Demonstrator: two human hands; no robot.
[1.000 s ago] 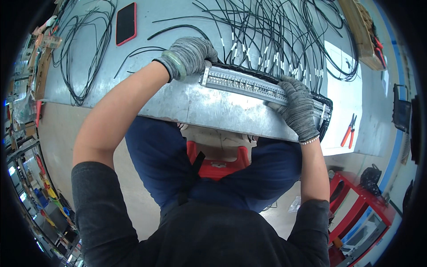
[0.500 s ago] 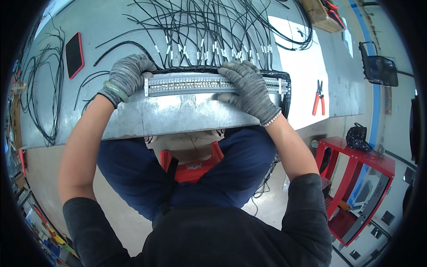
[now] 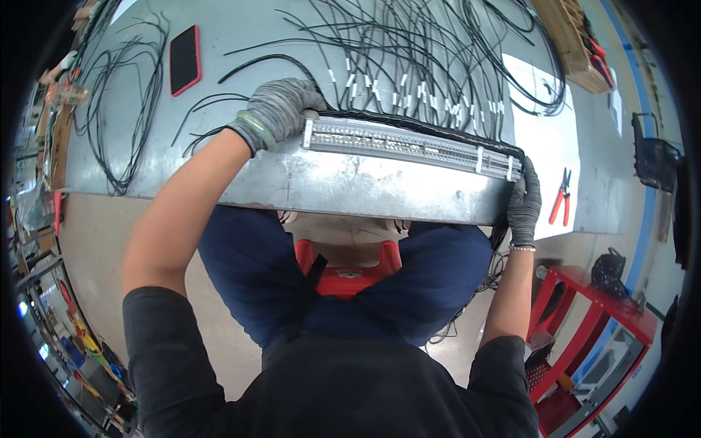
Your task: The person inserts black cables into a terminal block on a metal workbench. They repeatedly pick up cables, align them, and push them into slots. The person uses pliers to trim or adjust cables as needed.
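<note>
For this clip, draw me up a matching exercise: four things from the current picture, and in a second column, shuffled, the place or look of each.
Things
1. Left hand
2. Red-handled pliers
3. Right hand
4. Phone

Place or look
A. Gloved, at the right end of the terminal strip
B. Dark face with a red rim, lying flat
C. On the white sheet
D. Gloved, at the strip's left end

Right pairs
1-D
2-C
3-A
4-B
</note>
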